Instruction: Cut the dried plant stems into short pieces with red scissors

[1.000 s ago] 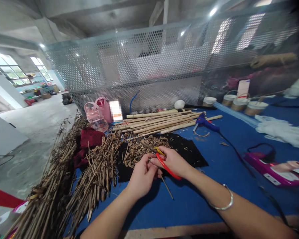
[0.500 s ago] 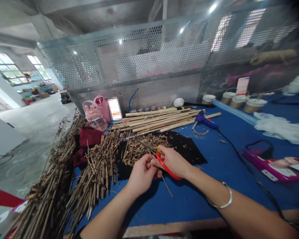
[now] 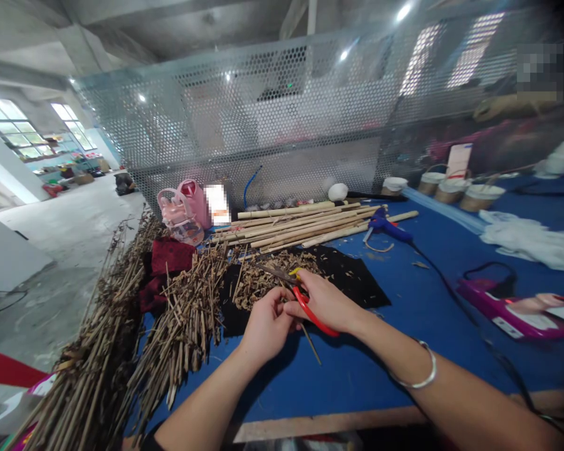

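Observation:
My right hand (image 3: 326,300) is closed around the red handles of a pair of scissors (image 3: 313,316). Their dark blades point up and left, slightly parted, over a heap of short dry plant pieces (image 3: 251,288). Close beside it, my left hand (image 3: 266,329) pinches a thin dry stalk (image 3: 312,344), whose lower end slants out below the fingers; the fingertips hide its upper part. The heap lies on a black cloth (image 3: 361,285). Left of my hands is a pile of dry stalks (image 3: 188,319).
A taller bundle of dry stalks (image 3: 89,357) leans at the table's left edge. Pale sticks (image 3: 301,225) lie behind the cloth, with a blue glue gun (image 3: 388,228) to their right. A purple device (image 3: 507,310) and white plastic (image 3: 531,241) are at right. Perforated metal panels (image 3: 263,125) stand behind.
The scissor blades look a little more parted than before. The stalk's lower end has shifted slightly up and left. Both hands stay in nearly the same place.

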The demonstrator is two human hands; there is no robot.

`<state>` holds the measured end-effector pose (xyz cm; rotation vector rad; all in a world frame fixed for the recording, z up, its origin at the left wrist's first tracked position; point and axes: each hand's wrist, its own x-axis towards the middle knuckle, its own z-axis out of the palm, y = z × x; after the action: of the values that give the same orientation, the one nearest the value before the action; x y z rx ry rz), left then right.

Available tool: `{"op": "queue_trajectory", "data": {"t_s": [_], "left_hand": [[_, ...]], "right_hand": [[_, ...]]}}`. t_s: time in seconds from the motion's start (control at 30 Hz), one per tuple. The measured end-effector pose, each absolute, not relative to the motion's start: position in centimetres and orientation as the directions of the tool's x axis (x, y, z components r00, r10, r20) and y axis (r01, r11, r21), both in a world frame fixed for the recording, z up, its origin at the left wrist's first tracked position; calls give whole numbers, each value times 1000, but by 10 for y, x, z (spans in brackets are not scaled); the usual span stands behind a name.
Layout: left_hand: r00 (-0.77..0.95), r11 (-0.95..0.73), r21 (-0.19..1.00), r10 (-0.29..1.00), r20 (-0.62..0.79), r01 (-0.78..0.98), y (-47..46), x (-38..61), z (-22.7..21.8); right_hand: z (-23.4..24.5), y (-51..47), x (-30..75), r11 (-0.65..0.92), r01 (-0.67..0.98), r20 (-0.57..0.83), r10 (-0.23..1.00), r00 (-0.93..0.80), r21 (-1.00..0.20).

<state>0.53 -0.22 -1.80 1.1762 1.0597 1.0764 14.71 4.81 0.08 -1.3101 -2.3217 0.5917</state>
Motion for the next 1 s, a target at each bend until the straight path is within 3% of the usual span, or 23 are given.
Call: {"op": "queue_trajectory", "data": {"t_s": [0.17,0.3,0.57,1.0], "left_hand": [[163,21,1000,986,-19,-12,-2,4,-21],[175,-5,1000,985,3,14,-3,3,-21],[128,27,999,991,-31,30,0,1,-20],[161,74,996,985,-66,-45,0,4,-17]], "right_hand": [[0,48,146,476,720,138,868,-476,-505],[2,47,147,420,747,53,886,-461,-515],[-3,55,149,358,762,9,907,-420,-540],[-5,49,145,414,714,68,885,-460,-565]]}}
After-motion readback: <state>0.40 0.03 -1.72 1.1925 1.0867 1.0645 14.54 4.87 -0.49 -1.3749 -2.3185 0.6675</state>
